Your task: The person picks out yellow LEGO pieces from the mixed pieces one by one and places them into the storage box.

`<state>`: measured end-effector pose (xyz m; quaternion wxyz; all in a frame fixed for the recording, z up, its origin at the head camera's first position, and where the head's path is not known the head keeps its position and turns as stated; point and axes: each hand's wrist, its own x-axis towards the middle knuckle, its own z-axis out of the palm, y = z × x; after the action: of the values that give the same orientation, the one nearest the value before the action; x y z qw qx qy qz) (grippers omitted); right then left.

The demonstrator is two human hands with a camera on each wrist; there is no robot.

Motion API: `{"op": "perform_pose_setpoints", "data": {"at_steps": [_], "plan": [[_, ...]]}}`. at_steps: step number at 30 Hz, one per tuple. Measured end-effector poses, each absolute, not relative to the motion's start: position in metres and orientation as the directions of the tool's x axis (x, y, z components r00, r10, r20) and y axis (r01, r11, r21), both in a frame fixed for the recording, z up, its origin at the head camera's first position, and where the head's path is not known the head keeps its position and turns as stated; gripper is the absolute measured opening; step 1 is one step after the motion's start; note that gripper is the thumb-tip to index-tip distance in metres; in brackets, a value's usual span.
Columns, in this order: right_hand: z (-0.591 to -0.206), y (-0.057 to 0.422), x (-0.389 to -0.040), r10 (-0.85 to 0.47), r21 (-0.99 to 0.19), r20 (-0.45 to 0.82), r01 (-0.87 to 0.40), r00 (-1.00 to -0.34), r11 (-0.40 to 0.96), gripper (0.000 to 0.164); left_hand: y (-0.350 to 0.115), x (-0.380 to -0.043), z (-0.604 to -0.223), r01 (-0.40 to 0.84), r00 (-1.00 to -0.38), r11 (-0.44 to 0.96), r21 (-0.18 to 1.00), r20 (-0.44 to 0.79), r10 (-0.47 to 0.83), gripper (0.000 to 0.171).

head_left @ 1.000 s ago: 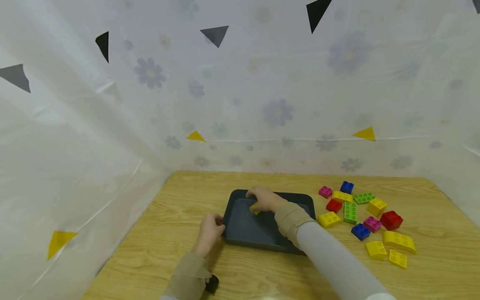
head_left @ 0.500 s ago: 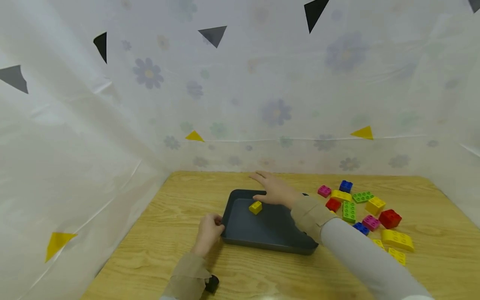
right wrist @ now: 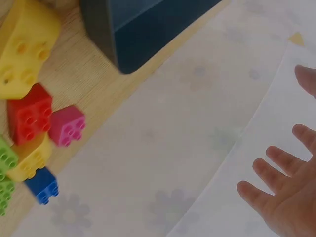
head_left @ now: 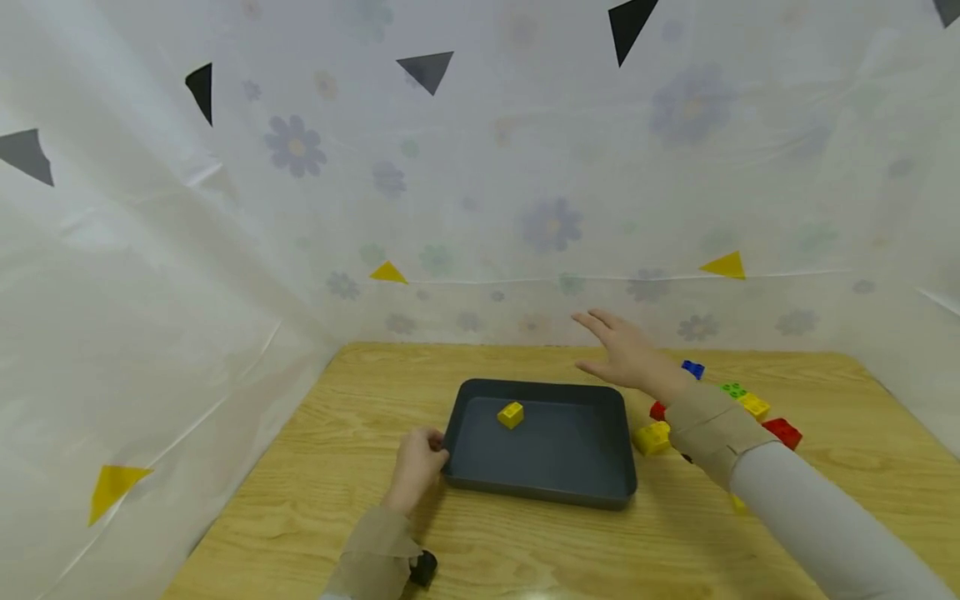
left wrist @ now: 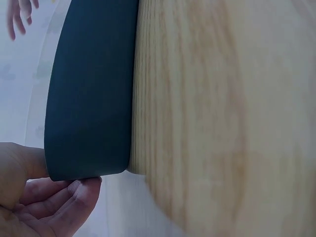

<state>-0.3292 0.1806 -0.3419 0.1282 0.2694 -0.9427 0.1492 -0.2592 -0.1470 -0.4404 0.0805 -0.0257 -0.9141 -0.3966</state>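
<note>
Tan wrist wraps [head_left: 722,435] meet pale grey sleeves [head_left: 832,521].

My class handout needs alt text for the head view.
A person's left hand holds a dark tray by its left side, with one yellow toy brick inside; the right hand hovers open near more colourful bricks on a wood-grain table.

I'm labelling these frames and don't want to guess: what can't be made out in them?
Head view: the right arm covers some of the loose bricks, so their number cannot be told.
Left wrist view: the outer wall of the tray hides its inside; the left edge cuts off part of the left hand.
Right wrist view: the right edge cuts off part of the right hand.
</note>
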Motion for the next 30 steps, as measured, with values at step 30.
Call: {"op": "perform_pose_setpoints", "data": {"at_steps": [30], "plan": [[-0.393, 0.259, -0.3, -0.483, -0.367, -0.01, -0.446, -0.876, 0.816, 0.06, -0.146, -0.258, -0.442, 0.134, -0.98, 0.687, 0.714, 0.198, -0.015, 0.014]]}}
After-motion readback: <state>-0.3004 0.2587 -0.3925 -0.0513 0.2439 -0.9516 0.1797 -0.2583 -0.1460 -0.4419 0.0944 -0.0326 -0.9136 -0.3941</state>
